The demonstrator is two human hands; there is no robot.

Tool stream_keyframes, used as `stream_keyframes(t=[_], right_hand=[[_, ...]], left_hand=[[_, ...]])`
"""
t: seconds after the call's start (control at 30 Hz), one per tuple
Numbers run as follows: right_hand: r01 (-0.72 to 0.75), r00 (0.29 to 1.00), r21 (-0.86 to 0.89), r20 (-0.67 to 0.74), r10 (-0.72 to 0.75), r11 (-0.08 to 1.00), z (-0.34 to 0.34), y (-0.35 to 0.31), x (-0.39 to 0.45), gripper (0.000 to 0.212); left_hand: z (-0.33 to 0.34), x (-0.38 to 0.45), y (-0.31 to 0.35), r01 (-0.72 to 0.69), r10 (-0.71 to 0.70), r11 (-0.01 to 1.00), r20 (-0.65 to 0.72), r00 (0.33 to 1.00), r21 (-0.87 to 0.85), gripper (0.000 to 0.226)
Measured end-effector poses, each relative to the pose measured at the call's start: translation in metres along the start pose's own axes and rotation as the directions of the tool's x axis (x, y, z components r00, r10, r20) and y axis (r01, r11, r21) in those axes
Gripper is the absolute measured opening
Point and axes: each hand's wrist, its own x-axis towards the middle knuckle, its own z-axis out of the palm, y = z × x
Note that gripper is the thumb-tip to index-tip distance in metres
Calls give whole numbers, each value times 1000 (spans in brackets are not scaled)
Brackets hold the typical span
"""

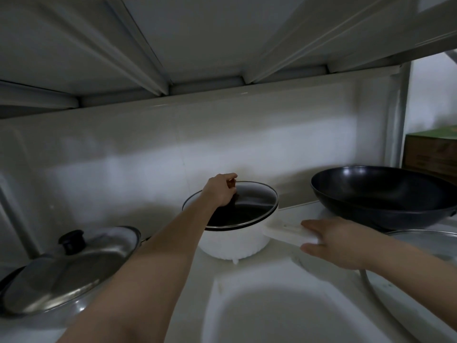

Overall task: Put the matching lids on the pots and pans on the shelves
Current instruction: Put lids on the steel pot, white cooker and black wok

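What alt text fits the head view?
A left hand sets a glass lid on a white pot while the right hand grips its handle. An uncovered black wok sits right, a lidded steel pan left.

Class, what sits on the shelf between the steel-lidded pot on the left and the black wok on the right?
In the head view, the white pot under a glass lid; the left hand is on the lid, the right hand on its handle.
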Motion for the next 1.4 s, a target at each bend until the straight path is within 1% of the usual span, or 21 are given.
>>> stream_keyframes(t=[0.23, 0.43, 0.47, 0.5, 0.53, 0.6, 0.63, 0.7, 0.73, 0.83, 0.93, 1.03, 1.13, 1.23, 1.4], right_hand=[[-20, 1000, 18, 17, 20, 1000, -1, -1, -1, 48], [-37, 999, 23, 24, 36, 999, -5, -4, -3, 52], [-37, 999, 23, 28, 36, 999, -6, -4, -3, 54], [-39, 999, 23, 38, 38, 999, -6, -4, -3, 56], [-43, 998, 25, 49, 42, 999, -6, -5, -3, 56], [-47, 997, 30, 62, 45, 998, -6, -4, -1, 54], [-51, 996, 42, 72, 48, 998, -7, -3, 0, 55], [-69, 994, 103, 87, 61, 992, -10, -2, 3, 60], [-74, 996, 138, 68, 65, 988, -12, 0, 3, 62], [-49, 994, 192, -84, 66, 980, -17, 11, -3, 59], [20, 974, 140, -226, 13, 990, -18, 30, -17, 53], [77, 953, 138, -303, -32, 988, -16, 56, -33, 46], [117, 931, 101, -356, -73, 988, -19, 86, -43, 45], [136, 934, 33, -337, -117, 990, -27, 113, -43, 49], [215, 945, -64, -237, -224, 975, -43, 151, -54, 53]], left_hand=[[4, -5, 3, -24, 25, 996, -18, 1000, 89, 46], [-9, -12, 7, 2, -13, 989, 78, 997, 145, 50], [-11, -17, 8, 16, -27, 983, 59, 998, 185, 51], [-13, -24, 8, 30, -34, 970, 13, 999, 242, 52], [-15, -32, 9, 23, -6, 950, -54, 999, 310, 53], [-16, -51, 11, -74, 156, 905, -165, 974, 420, 53], [-16, -61, 14, -136, 238, 889, -187, 953, 438, 52], [-17, -80, 24, -233, 331, 878, -177, 927, 418, 51], [-17, -88, 30, -271, 357, 875, -158, 920, 401, 50], [-15, -111, 49, -354, 412, 868, -110, 904, 348, 48], [-6, -129, 66, -366, 393, 880, -30, 919, 303, 47], [8, -142, 78, -339, 334, 881, 73, 940, 330, 54], [17, -147, 92, -301, 295, 892, 70, 953, 337, 55], [18, -148, 112, -243, 249, 912, 23, 968, 331, 53], [11, -170, 149, -117, 146, 919, -50, 988, 376, 46]])
